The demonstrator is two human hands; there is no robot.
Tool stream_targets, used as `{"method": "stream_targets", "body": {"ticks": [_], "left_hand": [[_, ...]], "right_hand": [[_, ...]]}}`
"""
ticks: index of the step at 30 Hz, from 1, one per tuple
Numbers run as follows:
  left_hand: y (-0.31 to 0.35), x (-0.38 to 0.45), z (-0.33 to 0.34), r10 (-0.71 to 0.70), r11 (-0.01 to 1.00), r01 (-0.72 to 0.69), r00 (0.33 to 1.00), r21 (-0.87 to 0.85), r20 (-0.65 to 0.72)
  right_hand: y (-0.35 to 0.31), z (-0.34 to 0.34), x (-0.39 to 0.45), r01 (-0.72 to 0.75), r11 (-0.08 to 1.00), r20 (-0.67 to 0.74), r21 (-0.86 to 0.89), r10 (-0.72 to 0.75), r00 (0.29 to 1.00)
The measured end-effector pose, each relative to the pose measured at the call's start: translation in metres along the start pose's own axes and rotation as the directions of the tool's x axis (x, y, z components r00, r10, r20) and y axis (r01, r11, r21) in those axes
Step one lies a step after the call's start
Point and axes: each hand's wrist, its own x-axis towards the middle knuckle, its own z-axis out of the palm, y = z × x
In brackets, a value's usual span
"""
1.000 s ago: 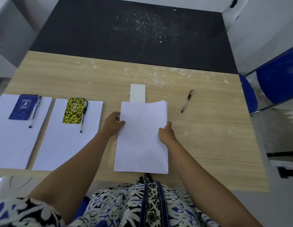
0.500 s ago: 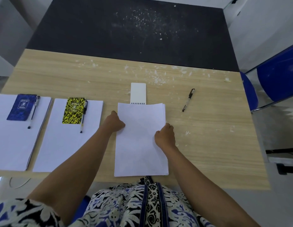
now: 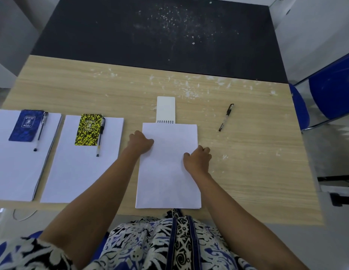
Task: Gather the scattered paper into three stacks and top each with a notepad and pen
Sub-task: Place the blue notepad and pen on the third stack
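Third paper stack [image 3: 168, 172]: left hand [image 3: 140, 142] and right hand [image 3: 198, 159] grip its side edges, squaring sheets; white notepad [image 3: 165, 109] touching beyond.

1. We are wearing a batik-style garment [image 3: 169, 242] patterned in blue, black and cream
2. A darker vertical band of swirls is running down its front
3. Our forearms are showing bare below short sleeves

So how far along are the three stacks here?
Two stacks look done: blue notepad and yellow notepad each lie on paper with a pen. Both hands, left and right, grip the third stack. Left: the white notepad and loose pen.
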Motion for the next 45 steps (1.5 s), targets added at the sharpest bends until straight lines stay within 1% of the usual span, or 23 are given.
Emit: {"method": "stream_targets", "body": {"ticks": [2,4,5,7,10,13,16,18,20,23,25,27,28,30,33,35,37,39,42,43,45], "left_hand": [[0.003,0.0,-0.001,-0.009,0.999,0.011,0.999,0.048,-0.05],[0.009,0.001,-0.002,0.054,0.995,-0.041,0.988,0.087,-0.144],[0.011,0.001,-0.004,0.097,0.993,-0.083,0.979,0.086,-0.182],[0.022,0.005,-0.008,0.166,0.985,-0.15,0.964,0.087,-0.21],[0.04,0.016,-0.013,0.227,0.971,-0.207,0.955,0.123,-0.189],[0.054,0.03,-0.015,0.247,0.959,-0.22,0.958,0.179,-0.148],[0.064,0.045,-0.014,0.219,0.953,-0.193,0.972,0.234,-0.09],[0.07,0.053,-0.012,0.19,0.957,-0.17,0.98,0.237,-0.065],[0.077,0.061,-0.011,0.17,0.971,-0.156,0.984,0.182,-0.062],[0.085,0.071,-0.013,0.14,0.99,-0.139,0.99,0.019,-0.027],[0.089,0.075,-0.017,0.085,0.987,-0.084,0.996,-0.138,0.002],[0.09,0.083,-0.018,0.066,0.957,-0.055,0.997,-0.284,0.028],[0.089,0.088,-0.016,0.065,0.943,-0.052,0.997,-0.329,0.03],[0.088,0.097,-0.011,0.061,0.918,-0.046,0.998,-0.394,0.026],[0.094,0.083,-0.014,0.062,0.849,-0.045,0.998,-0.527,0.016],[0.089,0.084,-0.012,0.045,0.82,-0.024,0.999,-0.572,0.023],[0.078,0.092,-0.007,0.024,0.812,-0.006,0.999,-0.584,0.022],[0.066,0.093,-0.005,0.064,0.816,-0.043,0.998,-0.577,0.016],[0.067,0.051,-0.018,0.129,0.84,-0.105,0.992,-0.531,0.008],[0.067,0.037,-0.02,0.16,0.862,-0.141,0.987,-0.487,-0.003],[0.06,0.023,-0.019,0.202,0.917,-0.205,0.978,-0.342,-0.046]], "right_hand": [[-0.003,-0.002,0.001,-0.021,1.0,-0.019,-0.007,0.02,1.0],[-0.008,-0.006,0.002,-0.021,0.999,-0.057,-0.045,0.018,0.998],[-0.011,-0.007,0.003,0.001,0.998,-0.067,-0.064,-0.005,0.998],[-0.017,-0.01,0.009,0.086,0.991,-0.063,-0.106,-0.093,0.994],[-0.026,-0.012,0.021,0.255,0.95,-0.007,-0.18,-0.261,0.965],[-0.034,-0.014,0.033,0.402,0.887,0.043,-0.226,-0.404,0.914],[-0.042,-0.013,0.043,0.493,0.83,0.133,-0.262,-0.475,0.87],[-0.043,-0.011,0.047,0.513,0.801,0.199,-0.308,-0.473,0.858],[-0.043,-0.008,0.05,0.517,0.781,0.207,-0.35,-0.474,0.856],[-0.043,-0.004,0.049,0.529,0.752,0.187,-0.393,-0.498,0.847],[-0.044,-0.002,0.048,0.528,0.744,0.186,-0.411,-0.498,0.847],[-0.046,-0.001,0.047,0.523,0.739,0.178,-0.425,-0.498,0.849],[-0.047,-0.001,0.046,0.522,0.738,0.176,-0.428,-0.498,0.849],[-0.048,-0.003,0.048,0.524,0.738,0.187,-0.425,-0.495,0.849],[-0.047,-0.009,0.049,0.529,0.743,0.232,-0.409,-0.477,0.848],[-0.046,-0.012,0.051,0.525,0.753,0.269,-0.397,-0.451,0.851],[-0.045,-0.015,0.053,0.51,0.779,0.317,-0.365,-0.412,0.855],[-0.046,-0.02,0.054,0.503,0.795,0.361,-0.339,-0.384,0.85],[-0.05,-0.03,0.057,0.463,0.843,0.385,-0.274,-0.345,0.856],[-0.05,-0.033,0.058,0.447,0.862,0.392,-0.239,-0.335,0.857],[-0.047,-0.038,0.056,0.436,0.883,0.392,-0.174,-0.344,0.853]]}}
